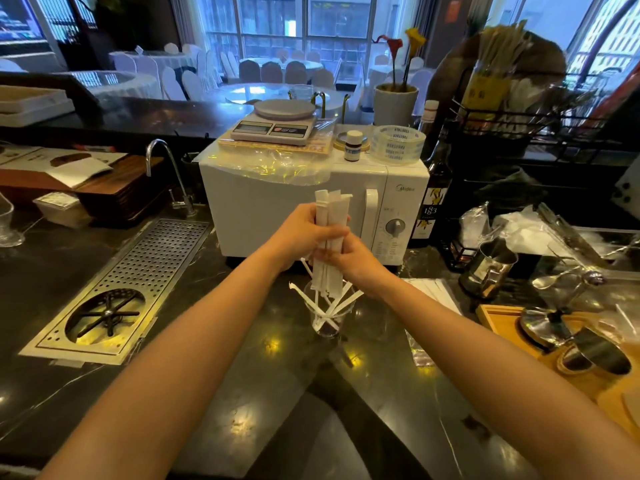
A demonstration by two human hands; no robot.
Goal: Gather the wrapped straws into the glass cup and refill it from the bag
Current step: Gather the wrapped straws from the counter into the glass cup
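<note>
A bundle of white paper-wrapped straws (333,207) stands upright in both my hands, directly above a clear glass cup (327,320) on the dark counter. My left hand (304,233) wraps the bundle's middle from the left. My right hand (349,259) grips it lower down from the right. The bundle's lower ends reach down toward the cup's rim. Several loose wrapped straws lean fanned out inside the cup. A clear plastic bag of straws (429,306) lies flat on the counter just right of the cup.
A white microwave (367,209) with a scale on top stands right behind my hands. A perforated metal drain tray (135,282) is set into the counter at left. Steel pitchers (488,271) and a wooden tray (498,315) crowd the right side.
</note>
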